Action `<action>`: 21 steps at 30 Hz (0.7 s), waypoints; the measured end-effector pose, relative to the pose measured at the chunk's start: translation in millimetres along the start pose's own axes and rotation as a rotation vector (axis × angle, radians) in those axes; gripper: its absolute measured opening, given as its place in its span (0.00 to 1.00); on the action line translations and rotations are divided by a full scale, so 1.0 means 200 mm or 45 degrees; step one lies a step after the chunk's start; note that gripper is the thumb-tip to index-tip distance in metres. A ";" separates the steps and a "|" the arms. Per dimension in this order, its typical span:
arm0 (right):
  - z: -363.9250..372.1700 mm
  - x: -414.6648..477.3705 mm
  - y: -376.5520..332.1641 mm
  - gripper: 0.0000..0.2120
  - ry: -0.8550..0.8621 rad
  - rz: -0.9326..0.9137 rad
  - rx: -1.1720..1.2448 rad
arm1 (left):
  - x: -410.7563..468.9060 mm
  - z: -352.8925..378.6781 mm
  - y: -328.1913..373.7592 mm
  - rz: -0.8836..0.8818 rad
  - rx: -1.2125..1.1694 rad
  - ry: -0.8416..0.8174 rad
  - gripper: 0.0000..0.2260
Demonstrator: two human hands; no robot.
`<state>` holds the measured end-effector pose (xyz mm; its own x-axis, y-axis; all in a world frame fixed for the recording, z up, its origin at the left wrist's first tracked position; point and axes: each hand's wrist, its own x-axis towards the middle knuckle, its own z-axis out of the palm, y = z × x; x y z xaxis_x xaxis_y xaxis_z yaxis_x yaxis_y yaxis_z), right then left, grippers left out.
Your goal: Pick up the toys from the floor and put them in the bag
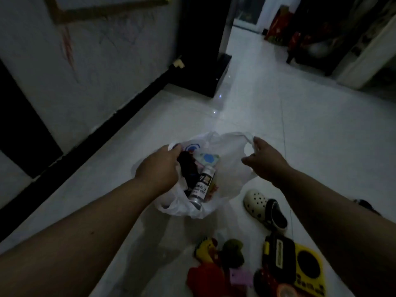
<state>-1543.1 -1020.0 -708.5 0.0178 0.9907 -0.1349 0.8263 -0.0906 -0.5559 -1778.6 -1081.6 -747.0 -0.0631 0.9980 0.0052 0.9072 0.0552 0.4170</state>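
- The white plastic bag sits on the tiled floor, its mouth pulled wide between both hands.
- The left hand grips the bag's left rim, fingers curled round the plastic.
- The right hand holds the bag's right handle, fingers hooked in the loop.
- A can lies inside the bag among dark items.
- A heap of toys lies on the floor nearer the person, beside a yellow board.
- A pale clog lies just right of the bag.

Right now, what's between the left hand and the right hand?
Head view: the open mouth of the plastic bag, holding a spray can and a dark object.
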 end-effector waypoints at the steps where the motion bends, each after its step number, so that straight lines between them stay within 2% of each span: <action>1: 0.01 -0.05 0.01 0.38 0.016 0.012 -0.062 | -0.02 0.02 0.00 0.001 -0.029 -0.007 0.30; 4: 0.09 -0.23 0.08 0.37 0.141 -0.062 -0.265 | -0.05 0.04 -0.01 0.028 -0.085 -0.017 0.31; 6: 0.20 -0.37 0.16 0.31 0.225 -0.209 -0.331 | -0.05 0.04 -0.03 0.046 -0.120 -0.011 0.32; 8: 0.33 -0.50 0.26 0.23 0.173 -0.341 -0.403 | -0.05 0.05 -0.05 0.054 -0.137 -0.001 0.33; 9: 0.41 -0.55 0.31 0.21 0.055 -0.354 -0.451 | -0.05 0.06 -0.06 0.062 -0.139 -0.001 0.33; 11: 0.57 -0.63 0.42 0.23 -0.281 -0.187 -0.477 | -0.05 0.07 -0.06 0.070 -0.127 -0.004 0.33; 13: 0.68 -0.65 0.53 0.31 -0.511 0.143 -0.464 | -0.04 0.09 -0.08 0.058 -0.111 -0.006 0.34; 14: 0.72 -0.64 0.57 0.35 -0.549 0.270 -0.430 | -0.03 0.10 -0.09 0.047 -0.103 -0.004 0.35; 16: 0.76 -0.61 0.63 0.37 -0.525 0.382 -0.363 | -0.03 0.11 -0.09 0.035 -0.094 0.021 0.35; 21: 0.79 -0.51 0.68 0.30 -0.417 0.376 -0.324 | -0.03 0.14 -0.08 0.046 -0.050 0.073 0.34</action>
<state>-1522.0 -1149.7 -900.4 0.1275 0.8392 -0.5287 0.9243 -0.2938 -0.2435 -1780.9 -1087.3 -779.5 -0.0556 0.9958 0.0725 0.8922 0.0170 0.4512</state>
